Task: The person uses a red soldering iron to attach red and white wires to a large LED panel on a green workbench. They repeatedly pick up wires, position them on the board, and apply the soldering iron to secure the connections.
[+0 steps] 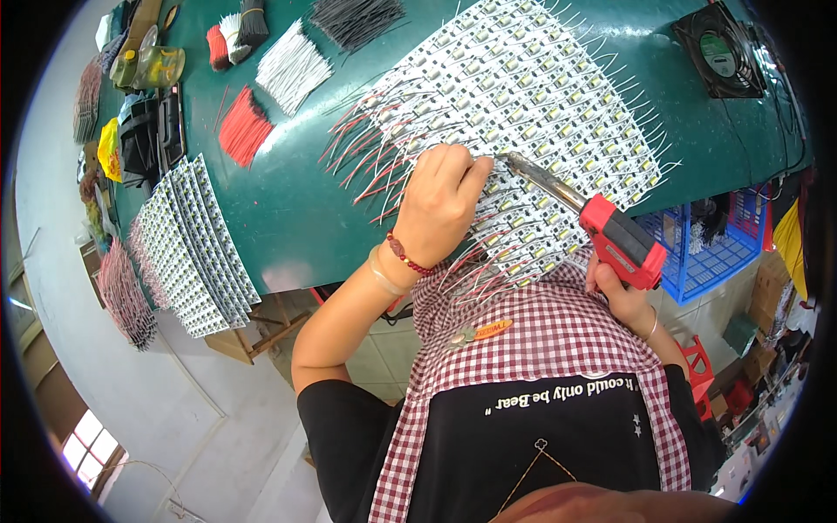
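A large white panel of small LED circuit boards [558,113] lies on the green table, with thin wires standing off its boards and edges. Over its left part is my left hand [440,200], thumb and fingers pinched together low on the boards; whatever is between the fingertips is hidden. My right hand [621,296] grips a red and black soldering iron [619,237] by its handle at the panel's right edge. The iron's metal tip points left, down at the boards close beside my left fingertips. Red and white wires [370,157] fan out along the panel's left side.
Bundles of red wires [245,126], white wires [295,68] and black wires [356,21] lie on the green table [296,209]. Stacked LED panels [192,248] rest at the left edge. A black fan [718,52] stands back right; a blue crate [711,253] is below.
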The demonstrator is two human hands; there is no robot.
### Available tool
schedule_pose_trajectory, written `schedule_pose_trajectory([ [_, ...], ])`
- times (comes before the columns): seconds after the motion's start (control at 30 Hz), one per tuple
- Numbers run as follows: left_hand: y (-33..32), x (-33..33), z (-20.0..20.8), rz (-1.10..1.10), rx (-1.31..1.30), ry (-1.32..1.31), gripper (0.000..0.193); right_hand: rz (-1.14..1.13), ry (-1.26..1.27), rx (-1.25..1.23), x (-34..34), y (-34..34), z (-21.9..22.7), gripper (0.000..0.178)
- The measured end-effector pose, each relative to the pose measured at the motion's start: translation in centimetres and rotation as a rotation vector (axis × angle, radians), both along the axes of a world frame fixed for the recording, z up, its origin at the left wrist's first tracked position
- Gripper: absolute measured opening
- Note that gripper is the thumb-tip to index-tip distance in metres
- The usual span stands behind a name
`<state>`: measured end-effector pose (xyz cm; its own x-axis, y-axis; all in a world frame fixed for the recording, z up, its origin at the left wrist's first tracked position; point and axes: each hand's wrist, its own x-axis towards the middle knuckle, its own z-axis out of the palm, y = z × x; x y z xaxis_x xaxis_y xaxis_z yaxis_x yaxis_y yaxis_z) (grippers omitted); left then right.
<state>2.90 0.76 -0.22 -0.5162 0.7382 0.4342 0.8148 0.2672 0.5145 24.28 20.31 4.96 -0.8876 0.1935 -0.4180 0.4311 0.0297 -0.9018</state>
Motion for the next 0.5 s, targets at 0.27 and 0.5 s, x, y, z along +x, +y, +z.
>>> schedule_pose_trajectory([
  [0.27, 0.00, -0.03, 0.08, -0.005, -0.011, 0.005, 0.027, 0.025, 0.067, -0.001, 0.40, 0.17, -0.17, 0.038],
  [0.5, -0.14, -0.25, 0.19, -0.022, -0.046, 0.043, 0.026, 0.016, 0.102, -0.021, 0.87, 0.41, -0.76, 0.041],
])
